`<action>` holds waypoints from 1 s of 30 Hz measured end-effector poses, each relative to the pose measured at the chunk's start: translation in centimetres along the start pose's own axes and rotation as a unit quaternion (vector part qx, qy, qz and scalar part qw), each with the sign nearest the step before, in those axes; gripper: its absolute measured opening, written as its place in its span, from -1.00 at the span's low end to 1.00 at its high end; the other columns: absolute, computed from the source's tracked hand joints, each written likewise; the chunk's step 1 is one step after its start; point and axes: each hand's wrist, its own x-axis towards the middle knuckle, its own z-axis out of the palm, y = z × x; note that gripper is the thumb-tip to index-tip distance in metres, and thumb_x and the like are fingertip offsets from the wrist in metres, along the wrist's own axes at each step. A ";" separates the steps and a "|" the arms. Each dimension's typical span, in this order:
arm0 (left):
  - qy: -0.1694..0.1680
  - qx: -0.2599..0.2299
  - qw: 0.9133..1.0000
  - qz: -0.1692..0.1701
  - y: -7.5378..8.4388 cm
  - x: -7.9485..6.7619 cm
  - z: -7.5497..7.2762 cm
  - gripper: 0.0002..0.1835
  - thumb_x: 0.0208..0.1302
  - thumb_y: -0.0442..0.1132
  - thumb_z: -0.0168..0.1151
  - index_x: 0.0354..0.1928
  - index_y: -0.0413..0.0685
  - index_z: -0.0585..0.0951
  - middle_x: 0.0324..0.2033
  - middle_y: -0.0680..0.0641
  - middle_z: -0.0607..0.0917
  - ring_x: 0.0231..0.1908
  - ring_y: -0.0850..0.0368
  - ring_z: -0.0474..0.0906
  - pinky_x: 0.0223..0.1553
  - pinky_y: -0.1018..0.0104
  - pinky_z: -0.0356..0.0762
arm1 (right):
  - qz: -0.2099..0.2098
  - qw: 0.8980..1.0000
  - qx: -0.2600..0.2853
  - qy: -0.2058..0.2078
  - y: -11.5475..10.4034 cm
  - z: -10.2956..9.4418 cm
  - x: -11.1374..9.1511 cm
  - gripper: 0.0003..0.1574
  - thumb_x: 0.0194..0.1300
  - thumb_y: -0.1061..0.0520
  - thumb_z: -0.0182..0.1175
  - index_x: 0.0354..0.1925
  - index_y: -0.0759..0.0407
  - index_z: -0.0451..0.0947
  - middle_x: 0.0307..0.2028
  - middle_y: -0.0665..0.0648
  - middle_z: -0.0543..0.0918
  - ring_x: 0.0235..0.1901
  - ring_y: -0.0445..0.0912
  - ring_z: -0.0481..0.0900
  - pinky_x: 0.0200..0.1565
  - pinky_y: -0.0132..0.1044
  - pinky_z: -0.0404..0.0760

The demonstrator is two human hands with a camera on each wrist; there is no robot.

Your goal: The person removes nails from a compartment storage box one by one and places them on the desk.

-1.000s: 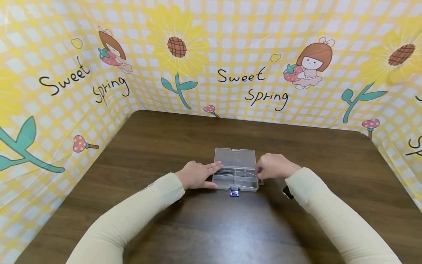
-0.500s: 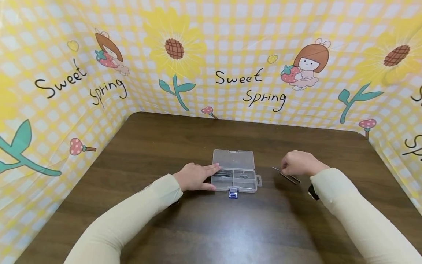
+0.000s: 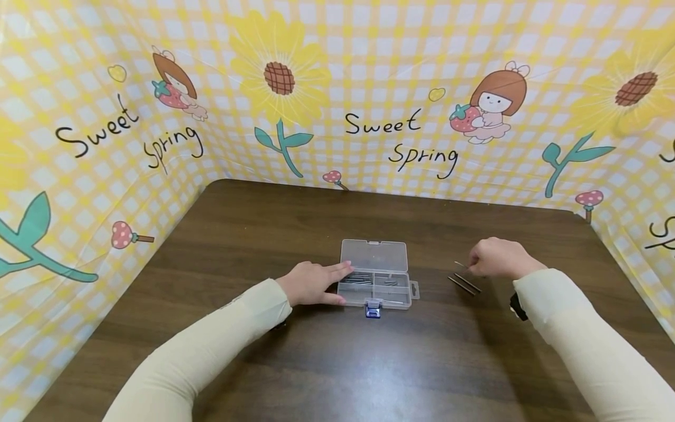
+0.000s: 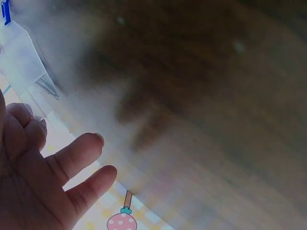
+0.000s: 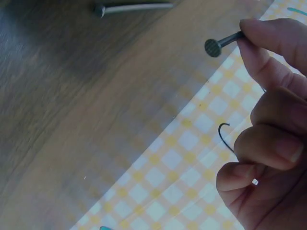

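Note:
My right hand (image 3: 498, 258) pinches a nail (image 5: 225, 42) between thumb and forefinger. In the right wrist view its flat round head points away from the fingertips, and the other fingers are curled. Just below that hand, two more nails (image 3: 462, 285) lie side by side on the table. To their left stands a small clear plastic box (image 3: 392, 306), lid (image 3: 373, 256) tipped back. Several nails (image 3: 358, 278) lie in its back left compartment and shorter ones (image 3: 390, 283) in the back right. With fingers straight, my left hand (image 3: 311, 284) touches the box's left side.
A blue latch (image 3: 373, 311) hangs at the front of the box, and a clear hanging tab (image 3: 415, 289) sticks out on its right. The brown wooden table (image 3: 337, 369) meets a yellow checked cloth (image 3: 401, 126) at the back and sides.
My right hand has moved right from the box to above the table with a nail. Two nails on the table have come into sight below it. The left hand has stayed at the box.

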 end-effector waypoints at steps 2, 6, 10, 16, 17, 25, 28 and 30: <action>0.002 -0.002 1.000 0.000 0.0 0.0 0.0 -0.17 0.26 0.31 0.07 0.47 0.10 0.19 0.41 0.07 0.22 -0.54 0.07 0.53 -0.39 0.25 0.46 | 0.003 1.000 0.003 0.001 0.3 -0.1 -0.2 -0.73 0.08 0.20 0.13 -0.69 -0.02 0.45 -0.69 -0.13 0.33 -0.63 -0.22 0.22 -0.58 -0.28 0.18; 0.004 -0.006 1.000 -0.001 0.0 0.0 0.1 -0.18 0.25 0.30 0.08 0.47 0.10 0.20 0.41 0.07 0.23 -0.45 0.02 0.60 -0.35 0.22 0.49 | 0.011 1.000 0.006 -0.002 0.6 -0.2 -0.5 -0.69 0.09 0.20 0.13 -0.72 -0.04 0.37 -0.71 -0.15 0.25 -0.63 -0.22 0.16 -0.58 -0.31 0.12; 0.003 -0.006 1.000 -0.001 0.0 -0.1 0.1 -0.18 0.25 0.30 0.09 0.46 0.10 0.21 0.41 0.07 0.23 -0.42 0.01 0.62 -0.32 0.20 0.49 | 0.024 1.000 0.005 -0.001 1.1 -0.1 -0.6 -0.67 0.07 0.22 0.12 -0.73 -0.04 0.34 -0.71 -0.15 0.21 -0.64 -0.23 0.13 -0.58 -0.31 0.10; 0.000 -0.004 1.000 -0.004 0.0 0.0 0.2 -0.17 0.25 0.31 0.08 0.47 0.12 0.19 0.41 0.08 0.22 -0.61 0.09 0.48 -0.38 0.25 0.47 | 0.043 0.999 0.013 0.002 1.5 0.0 -0.5 -0.66 0.00 0.26 0.07 -0.76 -0.05 0.27 -0.74 -0.15 0.16 -0.65 -0.22 0.06 -0.58 -0.30 0.03; -0.001 -0.005 1.000 -0.004 0.0 0.0 0.2 -0.17 0.25 0.31 0.08 0.47 0.12 0.18 0.42 0.08 0.22 -0.63 0.10 0.46 -0.38 0.26 0.46 | 0.046 0.999 0.016 0.002 1.6 0.1 -0.5 -0.65 0.00 0.27 0.06 -0.76 -0.06 0.25 -0.74 -0.15 0.13 -0.65 -0.22 0.04 -0.58 -0.30 0.02; 0.004 -0.008 1.000 -0.002 0.0 0.0 0.2 -0.17 0.25 0.29 0.09 0.47 0.10 0.19 0.42 0.06 0.22 -0.62 0.11 0.45 -0.41 0.25 0.45 | 0.049 0.998 0.026 -0.004 2.0 0.9 -0.1 -0.65 0.06 0.26 0.07 -0.73 -0.04 0.26 -0.73 -0.14 0.13 -0.65 -0.21 0.07 -0.57 -0.28 0.07; 0.007 -0.006 1.000 -0.001 -0.1 0.0 0.3 -0.17 0.25 0.29 0.09 0.47 0.10 0.20 0.42 0.06 0.22 -0.65 0.12 0.42 -0.43 0.25 0.45 | 0.056 0.998 0.031 -0.008 2.2 1.3 0.1 -0.67 0.05 0.26 0.06 -0.73 -0.03 0.29 -0.72 -0.13 0.17 -0.63 -0.20 0.11 -0.57 -0.27 0.10; 0.008 -0.004 1.000 0.000 -0.1 -0.1 0.3 -0.17 0.25 0.29 0.09 0.47 0.09 0.20 0.41 0.06 0.22 -0.63 0.11 0.44 -0.42 0.24 0.46 | 0.060 0.998 0.033 -0.013 2.2 1.6 0.2 -0.72 0.05 0.25 0.07 -0.71 -0.02 0.36 -0.70 -0.12 0.22 -0.61 -0.19 0.15 -0.56 -0.25 0.14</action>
